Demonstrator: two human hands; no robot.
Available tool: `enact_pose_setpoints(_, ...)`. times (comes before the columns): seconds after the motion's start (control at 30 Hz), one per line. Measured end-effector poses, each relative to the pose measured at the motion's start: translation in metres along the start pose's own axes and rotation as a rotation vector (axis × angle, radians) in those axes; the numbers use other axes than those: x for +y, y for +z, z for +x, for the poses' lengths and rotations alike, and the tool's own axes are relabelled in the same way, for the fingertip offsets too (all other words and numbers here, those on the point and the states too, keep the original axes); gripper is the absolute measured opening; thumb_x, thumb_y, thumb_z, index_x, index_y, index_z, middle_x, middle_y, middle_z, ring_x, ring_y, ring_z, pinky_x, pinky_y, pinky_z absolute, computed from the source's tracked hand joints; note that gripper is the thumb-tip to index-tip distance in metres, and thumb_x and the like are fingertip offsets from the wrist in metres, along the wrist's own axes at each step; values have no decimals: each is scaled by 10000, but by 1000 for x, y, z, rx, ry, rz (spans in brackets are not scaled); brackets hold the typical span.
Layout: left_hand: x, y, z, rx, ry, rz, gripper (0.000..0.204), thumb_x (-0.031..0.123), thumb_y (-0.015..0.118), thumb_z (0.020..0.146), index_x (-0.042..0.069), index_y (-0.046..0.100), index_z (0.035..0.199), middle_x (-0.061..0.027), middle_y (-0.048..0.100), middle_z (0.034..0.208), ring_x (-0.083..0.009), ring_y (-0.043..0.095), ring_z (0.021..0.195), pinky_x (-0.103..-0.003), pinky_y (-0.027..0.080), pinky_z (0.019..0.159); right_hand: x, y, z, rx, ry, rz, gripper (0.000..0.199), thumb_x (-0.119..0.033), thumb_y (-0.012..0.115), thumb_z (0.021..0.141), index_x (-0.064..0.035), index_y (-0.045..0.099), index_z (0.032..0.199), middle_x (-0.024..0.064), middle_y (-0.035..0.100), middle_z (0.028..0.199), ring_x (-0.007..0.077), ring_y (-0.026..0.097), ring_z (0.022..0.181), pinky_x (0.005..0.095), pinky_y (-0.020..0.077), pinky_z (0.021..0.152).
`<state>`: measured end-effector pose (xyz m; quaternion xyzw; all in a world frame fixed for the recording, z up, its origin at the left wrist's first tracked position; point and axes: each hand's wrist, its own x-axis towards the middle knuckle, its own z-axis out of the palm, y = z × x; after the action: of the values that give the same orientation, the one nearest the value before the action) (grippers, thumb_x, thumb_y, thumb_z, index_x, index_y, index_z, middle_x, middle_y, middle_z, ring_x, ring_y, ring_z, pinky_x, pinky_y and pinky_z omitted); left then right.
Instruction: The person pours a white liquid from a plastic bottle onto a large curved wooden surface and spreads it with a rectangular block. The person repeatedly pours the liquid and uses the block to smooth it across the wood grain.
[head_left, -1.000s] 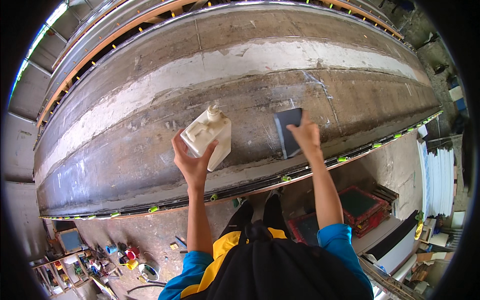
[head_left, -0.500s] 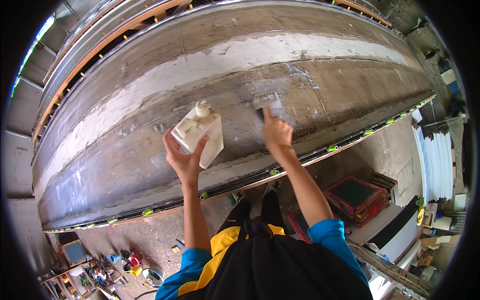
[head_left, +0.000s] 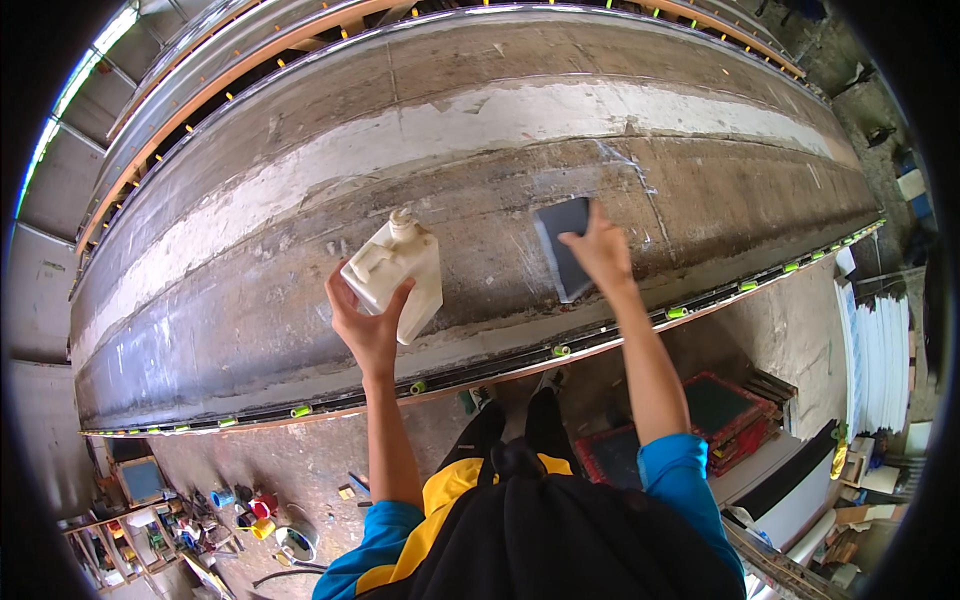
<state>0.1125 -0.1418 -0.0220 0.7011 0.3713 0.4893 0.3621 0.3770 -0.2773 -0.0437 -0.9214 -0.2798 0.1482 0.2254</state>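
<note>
My left hand (head_left: 366,322) grips a whitish plastic jug (head_left: 418,268) with a short capped neck, its thumb on the near side and fingers at the left. The jug is tilted above the long, worn table top (head_left: 470,230). In my right hand (head_left: 604,250) is a dark, flat rectangular pad (head_left: 568,245) with a pale left edge. My thumb lies across its face, while the other fingers are partly hidden and blurred. The pad is over the brown, stained surface, right of the jug; whether it touches the table cannot be told.
Green clips (head_left: 677,313) line the table's near rail. A pale band (head_left: 470,115) runs along its top. Red-edged frames (head_left: 725,410) lie stacked below right, near white sheets (head_left: 880,365). Pots and buckets (head_left: 262,506) sit on the floor at lower left.
My right hand has moved right and turned the pad so its broad face shows. The left hand still holds the jug in nearly the same place. The view has shifted slightly.
</note>
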Motion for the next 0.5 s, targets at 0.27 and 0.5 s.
enact_pose_setpoints(0.27, 2, 4, 1, 26, -34, -4, 671, 128, 816, 616, -7, 429, 1147, -147, 578, 991, -203, 567, 925, -323, 463, 826, 10, 27, 14, -64, -39, 60, 628, -287, 702, 676, -9, 414, 1160, 239, 623, 795, 381, 622, 814, 456, 502, 724)
enact_pose_setpoints(0.5, 12, 20, -8, 49, -14, 36, 662, 122, 815, 615, -12, 435, 1140, -147, 582, 986, -203, 568, 928, -326, 462, 831, 81, -42, 43, 148, 22, -217, 629, -212, 723, 666, 20, 435, 1175, 230, 634, 874, 319, 638, 819, 388, 506, 724)
